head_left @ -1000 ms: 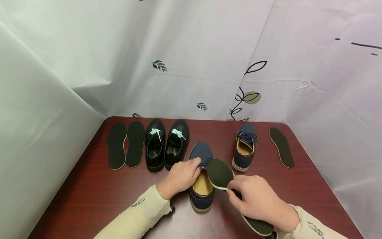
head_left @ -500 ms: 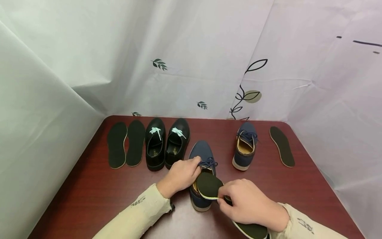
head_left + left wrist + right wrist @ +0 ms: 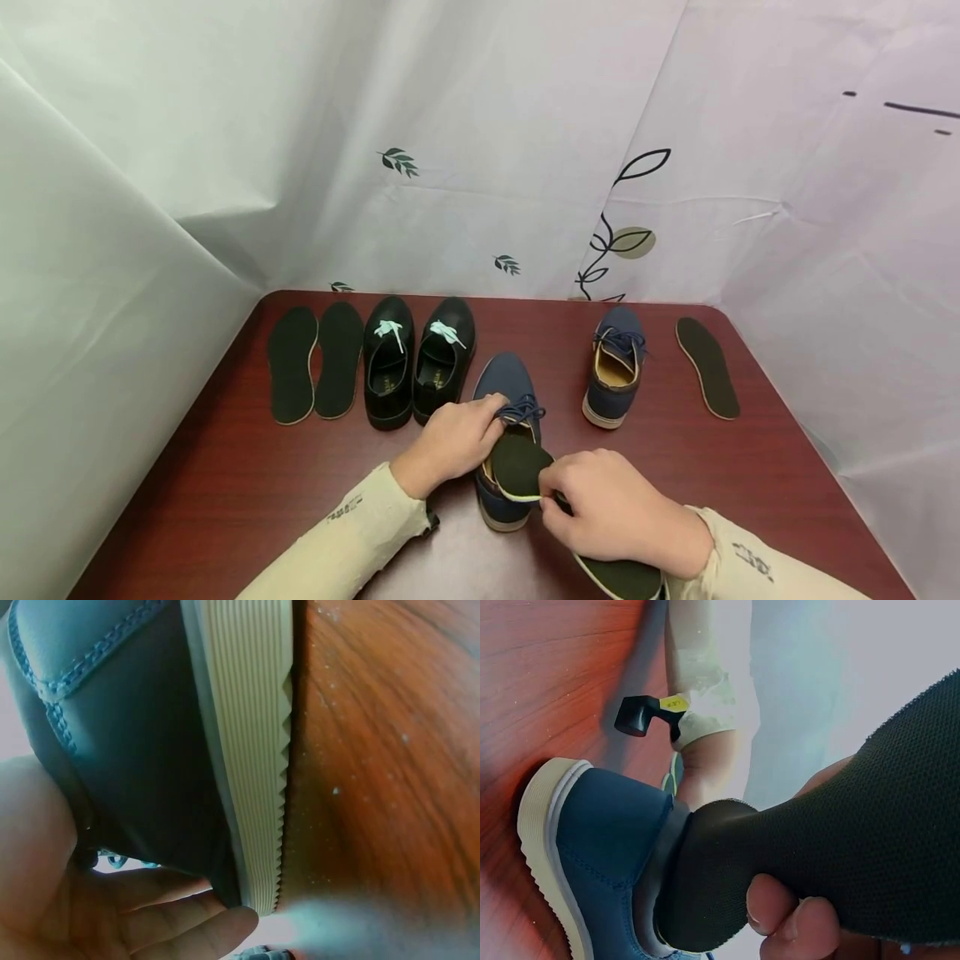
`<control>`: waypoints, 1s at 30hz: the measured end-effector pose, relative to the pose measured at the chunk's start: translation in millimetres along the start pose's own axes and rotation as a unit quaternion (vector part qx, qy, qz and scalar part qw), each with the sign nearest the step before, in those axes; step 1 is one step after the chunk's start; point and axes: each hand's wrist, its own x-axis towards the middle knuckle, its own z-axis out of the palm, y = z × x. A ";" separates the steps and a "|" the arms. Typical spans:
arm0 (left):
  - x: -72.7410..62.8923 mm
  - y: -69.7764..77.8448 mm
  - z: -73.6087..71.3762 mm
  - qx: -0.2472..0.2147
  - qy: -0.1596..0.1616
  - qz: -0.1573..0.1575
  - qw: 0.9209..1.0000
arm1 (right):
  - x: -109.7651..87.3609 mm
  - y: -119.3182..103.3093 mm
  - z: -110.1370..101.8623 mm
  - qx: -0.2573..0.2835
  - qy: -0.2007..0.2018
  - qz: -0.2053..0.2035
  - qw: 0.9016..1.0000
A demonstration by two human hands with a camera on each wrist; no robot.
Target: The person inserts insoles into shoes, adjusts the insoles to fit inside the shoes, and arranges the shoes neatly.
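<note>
In the head view, a navy lace-up shoe (image 3: 506, 375) stands toe-away at mid-table, and my left hand (image 3: 448, 443) grips its left side by the laces. The left wrist view shows its ribbed pale sole (image 3: 247, 742) on the table, with fingers (image 3: 180, 930) reaching round the shoe. My right hand (image 3: 618, 504) pinches a dark insole (image 3: 519, 467) around its middle. One rounded end of the insole dips into the shoe's opening; the rest bends back beneath the right hand. From the right wrist, that insole (image 3: 705, 892) shows inside the collar of the shoe (image 3: 604, 825).
A second navy shoe (image 3: 613, 367) stands back right, with a loose dark insole (image 3: 707, 367) farther right. Two black shoes (image 3: 390, 362) with pale laces stand left of centre, beside two dark insoles (image 3: 292, 367). White sheeting (image 3: 480, 150) surrounds the reddish table (image 3: 225, 500).
My right hand has moved left, bringing the insole's end from beside the laces down into the shoe's opening. The left hand holds the shoe in the same place.
</note>
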 end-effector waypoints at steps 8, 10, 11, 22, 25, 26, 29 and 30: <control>0.8 0.4 0.5 -0.001 0.016 0.004 1.000 | 12.8 -0.2 3.2 0.006 -0.021 0.032 0.999; 0.9 1.2 0.4 -0.002 0.019 0.004 1.000 | 16.9 -0.2 5.0 0.010 -0.026 0.044 0.999; 0.8 1.7 0.3 -0.003 0.019 0.004 1.000 | 18.7 -0.5 5.8 0.015 -0.031 0.052 0.998; -0.5 5.6 -1.7 -0.001 0.007 -0.014 1.000 | 32.0 -4.6 10.1 0.050 -0.054 0.091 0.993; -0.4 5.5 -2.3 -0.004 0.007 -0.011 1.000 | 34.1 -4.9 10.2 0.053 -0.056 0.097 0.992; -0.5 5.4 -2.6 -0.005 0.007 -0.011 1.000 | 34.9 -4.9 10.5 0.051 -0.055 0.098 0.992; -0.7 5.0 -2.5 -0.007 0.010 -0.011 1.000 | 37.6 -5.0 11.6 0.042 -0.050 0.099 0.993; -0.8 4.8 -2.4 -0.007 0.012 -0.011 1.000 | 38.6 -5.0 12.1 0.039 -0.049 0.099 0.993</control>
